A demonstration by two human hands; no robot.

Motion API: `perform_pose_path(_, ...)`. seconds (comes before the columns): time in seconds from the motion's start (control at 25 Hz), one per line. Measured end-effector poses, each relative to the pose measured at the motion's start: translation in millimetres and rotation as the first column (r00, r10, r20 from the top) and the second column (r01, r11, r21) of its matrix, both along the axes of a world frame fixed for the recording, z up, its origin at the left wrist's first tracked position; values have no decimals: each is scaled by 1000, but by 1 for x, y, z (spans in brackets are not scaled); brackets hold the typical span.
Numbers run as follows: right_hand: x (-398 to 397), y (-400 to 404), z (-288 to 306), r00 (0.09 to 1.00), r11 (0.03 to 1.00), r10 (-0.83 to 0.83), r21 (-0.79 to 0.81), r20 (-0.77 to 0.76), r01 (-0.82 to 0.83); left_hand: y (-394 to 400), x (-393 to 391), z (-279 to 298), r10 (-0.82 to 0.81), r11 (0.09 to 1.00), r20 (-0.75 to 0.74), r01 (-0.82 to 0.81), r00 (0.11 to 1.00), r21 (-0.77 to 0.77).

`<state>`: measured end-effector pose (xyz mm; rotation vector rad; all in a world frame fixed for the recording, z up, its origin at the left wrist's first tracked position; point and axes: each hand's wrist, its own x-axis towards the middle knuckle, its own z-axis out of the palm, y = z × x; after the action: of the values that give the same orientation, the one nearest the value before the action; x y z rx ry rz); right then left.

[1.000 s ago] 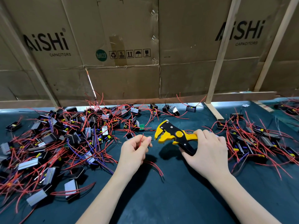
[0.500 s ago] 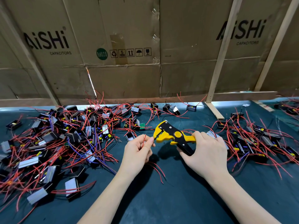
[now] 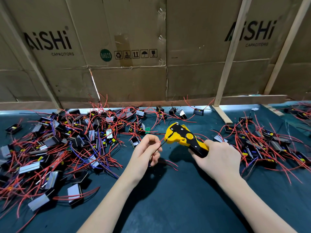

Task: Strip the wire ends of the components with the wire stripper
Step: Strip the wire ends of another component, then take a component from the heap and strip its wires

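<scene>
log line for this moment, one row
left hand pinches wire | right hand grips wire stripper | wire at stripper's nose

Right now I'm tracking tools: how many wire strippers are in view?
1. The wire stripper is gripped in the right hand, mid-table; others might be buried under the component piles.

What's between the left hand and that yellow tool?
In the head view, a thin wire spans the gap from the left hand to the wire stripper, above bare mat.
</scene>
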<state>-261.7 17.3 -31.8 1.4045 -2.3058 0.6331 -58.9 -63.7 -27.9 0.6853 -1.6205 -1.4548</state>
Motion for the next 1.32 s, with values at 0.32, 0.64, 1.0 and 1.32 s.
perform_pose_path(0.32, -6, -3, -7, 999, 992, -28, -127, -23, 25, 2, 1, -8, 60, 991, 173, -37, 983, -132)
perform_pose_path(0.64, -8, -4, -12, 992, 991, 9, -132, -122, -25, 5, 0, -3, 61, 993, 243, -33, 968, -118)
perform_pose_path(1.0, -5, -1, -7, 991, 989, 46, -131, -130, -63, 7, -1, -2, 86, 992, 275, -56, 957, -114)
perform_pose_path(1.32, -9, 1, -3, 993, 995, 68, -72, -100, -75, 3, 1, -4, 109, 990, 281, -81, 953, -113)
